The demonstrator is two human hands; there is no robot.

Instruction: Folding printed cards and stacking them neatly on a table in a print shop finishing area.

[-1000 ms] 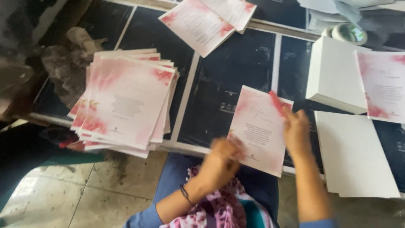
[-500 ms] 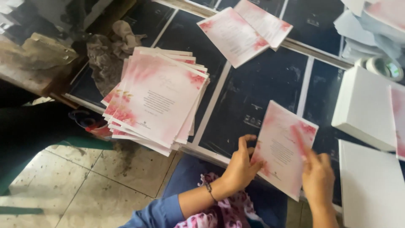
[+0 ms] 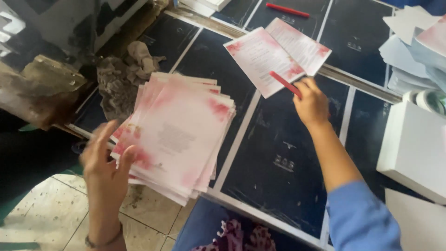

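Note:
A fanned stack of pink-and-white printed cards point(image 3: 179, 135) lies on the dark table point(image 3: 274, 153), overhanging its near edge. My left hand point(image 3: 104, 162) rests at the stack's left side, thumb on the top card, fingers spread. My right hand point(image 3: 311, 104) reaches forward over the table and holds a red pen point(image 3: 284, 83) whose tip lies on two overlapping pink cards point(image 3: 276, 53) further back.
A white box point(image 3: 413, 148) stands at the right, with loose pale sheets point(image 3: 409, 56) and a tape roll point(image 3: 425, 100) behind it. Another red pen point(image 3: 287, 10) lies at the far edge. Crumpled rags point(image 3: 123, 76) sit left of the stack. Tiled floor point(image 3: 46, 218) shows below.
The single card I held in both hands now lies on top of the stack. My left hand went left with it; my right hand reached forward to the two far cards.

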